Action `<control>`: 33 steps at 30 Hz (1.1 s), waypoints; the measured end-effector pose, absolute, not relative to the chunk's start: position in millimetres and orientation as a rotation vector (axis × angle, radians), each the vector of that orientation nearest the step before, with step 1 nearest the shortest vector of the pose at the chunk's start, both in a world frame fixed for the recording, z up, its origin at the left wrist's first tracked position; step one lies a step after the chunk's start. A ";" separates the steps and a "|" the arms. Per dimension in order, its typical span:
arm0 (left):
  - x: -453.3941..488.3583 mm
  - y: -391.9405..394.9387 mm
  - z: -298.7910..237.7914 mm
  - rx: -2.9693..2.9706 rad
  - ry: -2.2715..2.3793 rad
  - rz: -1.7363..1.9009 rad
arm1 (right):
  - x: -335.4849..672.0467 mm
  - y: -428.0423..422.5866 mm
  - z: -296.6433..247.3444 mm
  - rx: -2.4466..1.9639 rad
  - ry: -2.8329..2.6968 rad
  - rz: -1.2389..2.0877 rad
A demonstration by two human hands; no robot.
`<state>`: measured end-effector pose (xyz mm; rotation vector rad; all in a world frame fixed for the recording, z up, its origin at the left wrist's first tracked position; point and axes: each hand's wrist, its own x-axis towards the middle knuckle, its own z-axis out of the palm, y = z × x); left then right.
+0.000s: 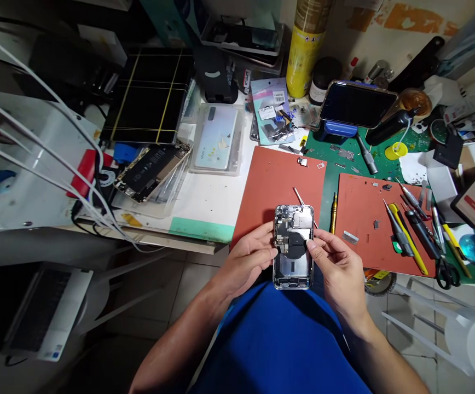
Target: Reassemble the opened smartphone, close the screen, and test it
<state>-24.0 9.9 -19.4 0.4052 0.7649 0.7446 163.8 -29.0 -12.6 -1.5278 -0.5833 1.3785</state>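
An opened smartphone [294, 273] is held upright at the bench's front edge, its inside facing me. A logic board, a round black coil and a bare silver battery bay show in its frame. My left hand [252, 256] grips the phone's left edge with thumb and fingers. On the opposite edge, my right hand [340, 268] pinches the frame, its thumb near the black coil. Behind the phone, a thin silver tool [298, 196] lies on the red mat [278, 175], partly hidden by the phone.
A second red mat [354, 202] carries screwdrivers, tweezers, a blade and small parts. Scissors [446, 272] lie at its right corner. Further back are a phone on a blue stand [340, 129], a yellow can [303, 60] and a white-backed phone [215, 137]. White cables [57, 145] hang at left.
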 end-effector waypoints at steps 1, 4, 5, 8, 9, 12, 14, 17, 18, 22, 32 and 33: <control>-23.9 8.7 -20.1 0.417 0.767 0.744 | 162.7 -28.4 -12.7 -1.529 -0.596 1.381; -22.6 6.6 -23.1 0.472 0.786 0.778 | 156.5 -28.1 -12.5 -1.524 -0.648 1.380; -22.0 6.2 -24.3 0.495 0.793 0.793 | 153.8 -28.4 -12.3 -1.522 -0.665 1.366; -20.7 5.1 -27.5 0.556 0.814 0.822 | 145.2 -29.4 -11.8 -1.518 -0.717 1.310; -20.5 4.8 -28.4 0.572 0.821 0.827 | 142.8 -29.3 -11.6 -1.518 -0.731 1.296; -21.4 3.7 -30.4 0.614 0.838 0.825 | 138.6 -27.2 -11.5 -1.529 -0.752 1.266; -22.6 3.1 -31.0 0.631 0.849 0.810 | 138.0 -24.8 -12.3 -1.535 -0.749 1.261; -22.7 2.6 -30.5 0.638 0.873 0.795 | 138.4 -21.6 -14.5 -1.511 -0.715 1.289; -21.8 2.5 -29.7 0.638 0.886 0.796 | 138.3 -20.9 -15.3 -1.495 -0.703 1.303; -14.6 2.1 -23.5 0.662 0.982 0.829 | 136.0 -20.0 -16.7 -1.463 -0.684 1.319; -3.2 0.7 -12.8 0.791 1.150 0.853 | 130.3 -25.5 -14.1 -1.510 -0.683 1.233; -2.8 0.7 -12.6 0.800 1.162 0.852 | 130.2 -25.9 -13.9 -1.508 -0.686 1.230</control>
